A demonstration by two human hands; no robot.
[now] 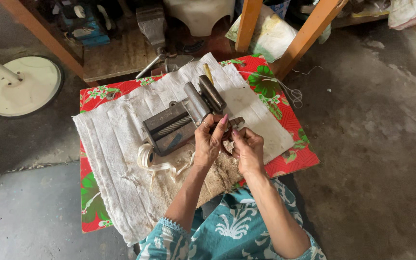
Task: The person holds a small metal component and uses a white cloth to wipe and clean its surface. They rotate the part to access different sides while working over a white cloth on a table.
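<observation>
your left hand (pixel 208 139) and right hand (pixel 247 147) pinch a small dark part (pixel 228 130) by the vise (pixel 184 120); looks stiff, light, maybe slippery, so grip its edges.

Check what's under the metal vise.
The metal vise sits on a white cloth spread over a red floral-covered table. A cream ribbon lies by its near end. Whatever is directly beneath the vise is hidden.
</observation>
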